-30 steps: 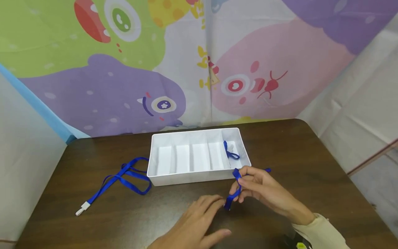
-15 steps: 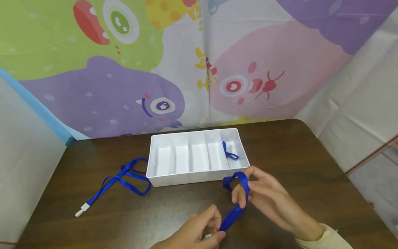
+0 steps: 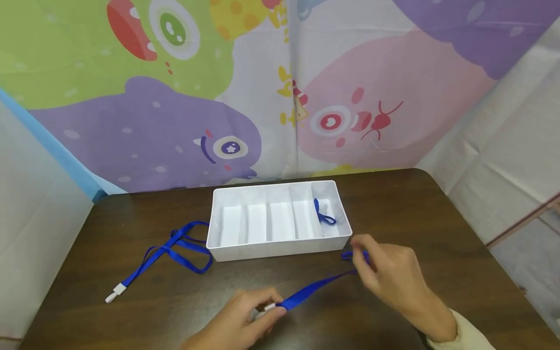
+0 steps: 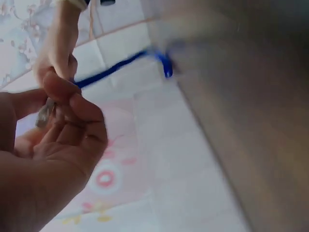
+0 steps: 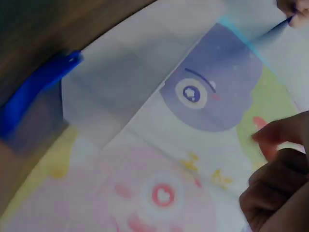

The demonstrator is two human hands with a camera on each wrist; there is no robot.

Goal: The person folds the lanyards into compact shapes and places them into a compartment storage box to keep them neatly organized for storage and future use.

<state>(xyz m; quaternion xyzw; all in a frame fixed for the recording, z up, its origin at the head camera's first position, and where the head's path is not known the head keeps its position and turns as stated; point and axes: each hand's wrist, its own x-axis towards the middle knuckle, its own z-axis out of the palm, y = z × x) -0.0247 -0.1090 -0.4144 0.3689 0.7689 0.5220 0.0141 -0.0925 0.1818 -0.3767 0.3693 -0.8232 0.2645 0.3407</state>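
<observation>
A blue lanyard [image 3: 308, 291] stretches across from my left hand [image 3: 242, 313], which pinches it by its white clip end [image 3: 267, 308] between thumb and fingers. My right hand [image 3: 395, 277] is at the other end of the strap, fingers bent and thumb close to the index finger. A loose blue loop shows beside those fingers. In the right wrist view no strap appears at the right fingertips [image 5: 258, 137], and the lanyard [image 5: 38, 89] passes apart from them, blurred. Whether the right hand holds it cannot be told.
Behind the hands stands a white divided tray [image 3: 280, 249]. Its right compartment holds a folded blue lanyard [image 3: 324, 218]. Another lanyard [image 3: 166, 248] with a white clip lies loosely spread left of the tray on the brown table [image 3: 131, 330]. A cartoon-printed cloth [image 3: 280, 146] hangs behind.
My left hand went from lying near the strap to pinching its clip end, then moved left. The loops round the right fingers have come off, and the strap is drawn out straighter.
</observation>
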